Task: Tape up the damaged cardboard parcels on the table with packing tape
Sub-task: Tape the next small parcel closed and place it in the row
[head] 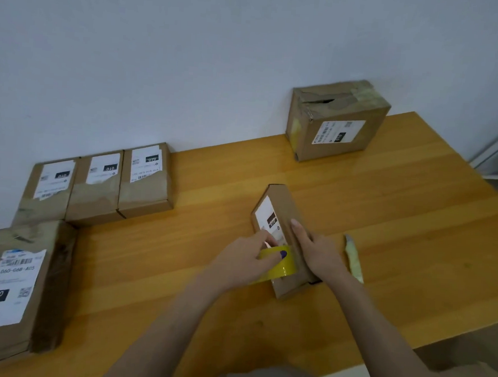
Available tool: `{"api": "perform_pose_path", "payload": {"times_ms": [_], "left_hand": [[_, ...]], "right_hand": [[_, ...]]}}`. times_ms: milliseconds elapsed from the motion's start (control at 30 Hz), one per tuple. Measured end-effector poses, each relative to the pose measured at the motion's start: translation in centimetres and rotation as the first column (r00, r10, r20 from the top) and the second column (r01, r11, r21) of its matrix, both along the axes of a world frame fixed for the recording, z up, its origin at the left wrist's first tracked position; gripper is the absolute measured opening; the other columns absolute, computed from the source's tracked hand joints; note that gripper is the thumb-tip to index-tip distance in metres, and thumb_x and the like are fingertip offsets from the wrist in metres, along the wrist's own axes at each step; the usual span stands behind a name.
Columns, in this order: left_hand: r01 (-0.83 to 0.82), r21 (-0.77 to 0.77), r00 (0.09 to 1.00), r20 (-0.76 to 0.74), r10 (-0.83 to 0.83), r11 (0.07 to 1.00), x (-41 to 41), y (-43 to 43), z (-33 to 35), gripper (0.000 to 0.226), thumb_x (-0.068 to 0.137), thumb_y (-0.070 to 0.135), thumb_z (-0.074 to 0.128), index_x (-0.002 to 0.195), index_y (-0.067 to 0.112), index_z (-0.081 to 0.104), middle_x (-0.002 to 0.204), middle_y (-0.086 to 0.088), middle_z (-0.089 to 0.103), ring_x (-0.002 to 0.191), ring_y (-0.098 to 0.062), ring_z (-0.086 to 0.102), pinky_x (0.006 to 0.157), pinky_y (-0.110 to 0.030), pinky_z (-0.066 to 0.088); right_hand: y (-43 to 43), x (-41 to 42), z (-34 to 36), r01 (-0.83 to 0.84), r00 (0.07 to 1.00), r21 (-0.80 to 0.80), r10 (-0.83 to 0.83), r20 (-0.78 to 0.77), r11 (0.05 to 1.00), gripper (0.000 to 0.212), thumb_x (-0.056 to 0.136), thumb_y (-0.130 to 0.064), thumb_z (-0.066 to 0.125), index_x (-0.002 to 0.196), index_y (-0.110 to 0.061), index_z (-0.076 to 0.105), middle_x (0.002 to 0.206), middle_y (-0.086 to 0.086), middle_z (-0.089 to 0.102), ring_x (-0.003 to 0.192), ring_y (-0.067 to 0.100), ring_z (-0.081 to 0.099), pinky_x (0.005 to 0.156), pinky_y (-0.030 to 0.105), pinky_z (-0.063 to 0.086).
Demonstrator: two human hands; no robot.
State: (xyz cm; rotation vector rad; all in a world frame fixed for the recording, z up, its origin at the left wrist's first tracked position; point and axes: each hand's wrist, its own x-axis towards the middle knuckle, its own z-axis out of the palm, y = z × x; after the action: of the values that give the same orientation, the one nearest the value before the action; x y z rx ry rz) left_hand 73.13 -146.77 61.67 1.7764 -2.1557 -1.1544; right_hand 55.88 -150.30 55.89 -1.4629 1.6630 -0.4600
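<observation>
Head view. Step in hand, as judged: taping the parcel (281, 205), which lies on the table (414, 227) at 5 o'clock from view centre. The left hand (243, 261) grips the tape roll (283, 269) at the parcel's near end. The right hand (317, 250) presses flat on top, fingers straight. Next move calls for drawing the roll toward 12 o'clock while the parcel is held steady.

Glossy wooden table (386, 214), matt cardboard parcel (284, 208)

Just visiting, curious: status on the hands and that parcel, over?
Left hand grips tape roll against small parcel. Right hand flat, pressing parcel. Nothing blocking; pale strip lies alongside.
</observation>
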Motion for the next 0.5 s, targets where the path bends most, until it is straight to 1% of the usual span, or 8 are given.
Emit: {"api": "perform_pose_path", "payload": {"times_ms": [100,167,233,267,300,367,433,500], "left_hand": [[0.009,0.038,0.99,-0.14,-0.003,0.999,1.0,0.6,-0.2,0.04,0.095,0.05,0.045,0.113,0.018,0.059,0.107,0.0,0.065,0.084,-0.021,0.062,0.068,-0.033,0.047],[0.004,0.058,0.984,-0.179,0.007,0.998,0.9,0.7,-0.1,0.046,0.093,0.053,0.045,0.118,0.018,0.061,0.111,0.0,0.065,0.087,-0.022,0.063,0.072,-0.038,0.05],[0.002,0.029,0.988,-0.154,0.003,1.0,0.2,0.6,0.0,0.038,0.096,0.046,0.047,0.115,0.016,0.062,0.108,-0.003,0.067,0.082,-0.023,0.063,0.067,-0.038,0.049],[0.003,-0.001,0.991,-0.134,-0.003,1.0,-0.1,0.5,-0.1,0.034,0.097,0.043,0.047,0.109,0.016,0.062,0.102,-0.002,0.067,0.076,-0.022,0.062,0.061,-0.035,0.046],[0.005,-0.036,0.994,-0.108,-0.009,0.999,-0.5,0.4,-0.1,0.029,0.097,0.042,0.046,0.101,0.017,0.061,0.093,0.0,0.065,0.069,-0.02,0.059,0.056,-0.032,0.043],[0.005,-0.08,0.998,-0.06,-0.01,0.997,-1.0,0.3,-0.2,0.023,0.097,0.044,0.045,0.089,0.024,0.054,0.077,0.006,0.059,0.058,-0.011,0.052,0.05,-0.023,0.037],[0.0,-0.091,0.999,-0.045,-0.004,0.996,-1.3,0.1,-0.4,0.024,0.096,0.046,0.044,0.085,0.027,0.052,0.072,0.008,0.057,0.053,-0.007,0.053,0.046,-0.018,0.035],[-0.009,-0.125,1.0,-0.023,0.006,0.992,-1.8,-0.1,-0.5,0.032,0.096,0.049,0.042,0.085,0.023,0.055,0.076,0.004,0.062,0.054,-0.008,0.055,0.045,-0.019,0.036]], "right_hand": [[-0.7,-0.8,0.0,-0.005,1.0,0.039,0.005,-0.007,0.999,0.066,0.087,-0.072,0.034,0.064,-0.011,0.044,0.063,0.007,0.053,0.063,0.022,0.05,0.061,0.032,0.036],[-0.9,-0.7,0.1,-0.027,0.998,-0.004,0.027,-0.054,1.0,0.065,0.089,-0.069,0.034,0.065,-0.01,0.047,0.063,0.006,0.055,0.066,0.023,0.053,0.059,0.032,0.036],[-1.0,-0.6,0.3,-0.039,0.993,-0.041,0.035,-0.109,0.998,0.06,0.091,-0.067,0.033,0.068,-0.013,0.049,0.067,0.002,0.054,0.076,0.025,0.054,0.057,0.031,0.034],[-1.0,-0.5,0.5,-0.038,0.993,-0.033,0.035,-0.109,0.999,0.056,0.09,-0.068,0.034,0.074,-0.016,0.05,0.073,0.0,0.054,0.081,0.025,0.054,0.058,0.031,0.035],[-0.9,-0.5,0.4,-0.034,0.995,-0.003,0.034,-0.093,0.999,0.055,0.088,-0.07,0.037,0.083,-0.018,0.052,0.08,0.0,0.056,0.085,0.024,0.054,0.061,0.031,0.036],[-0.8,-0.5,0.1,-0.004,0.999,0.047,0.006,-0.05,0.999,0.064,0.082,-0.076,0.042,0.097,-0.016,0.055,0.091,0.001,0.06,0.088,0.021,0.056,0.07,0.034,0.043],[-0.9,-0.6,-0.3,0.033,0.998,0.021,-0.032,-0.048,0.999,0.069,0.078,-0.078,0.046,0.093,-0.012,0.06,0.086,0.004,0.064,0.083,0.021,0.06,0.072,0.037,0.05],[-1.2,-0.7,-0.2,0.028,0.997,-0.015,-0.029,-0.075,0.999,0.063,0.08,-0.073,0.051,0.079,-0.011,0.06,0.074,0.004,0.062,0.072,0.02,0.058,0.059,0.031,0.045]]}}
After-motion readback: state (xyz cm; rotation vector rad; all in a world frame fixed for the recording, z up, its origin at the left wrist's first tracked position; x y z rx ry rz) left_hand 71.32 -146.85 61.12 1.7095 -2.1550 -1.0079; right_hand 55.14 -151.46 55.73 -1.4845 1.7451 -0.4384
